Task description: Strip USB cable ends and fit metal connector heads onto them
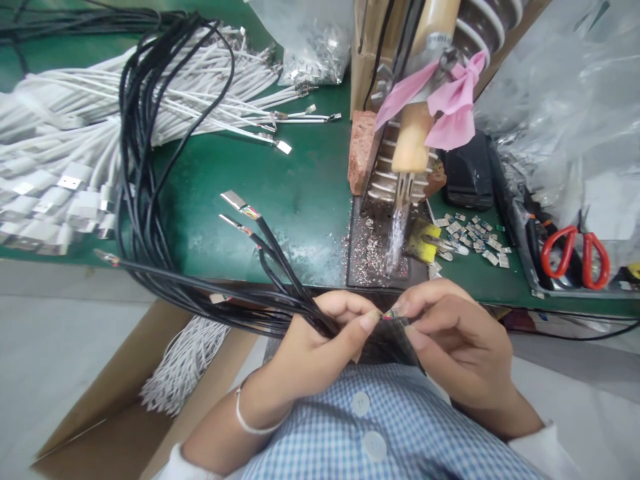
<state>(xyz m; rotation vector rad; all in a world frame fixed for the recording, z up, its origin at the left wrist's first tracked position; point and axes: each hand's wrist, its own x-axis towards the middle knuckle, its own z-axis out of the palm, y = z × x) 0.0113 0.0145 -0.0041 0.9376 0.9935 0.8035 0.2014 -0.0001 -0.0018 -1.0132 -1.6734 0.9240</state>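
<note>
Electronics workshop: soldering iron (pixel 411 150), black cables (pixel 143 133), green workbench (pixel 305 183).

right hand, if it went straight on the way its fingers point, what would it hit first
The right hand would probably meet the exposed coloured wires first, then the left hand just beyond; depth there is hard to judge.

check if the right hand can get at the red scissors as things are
Likely yes: the scissors lie in the tray beside the right hand, and nothing covers their handles, though that hand is busy at a cable end.
</note>
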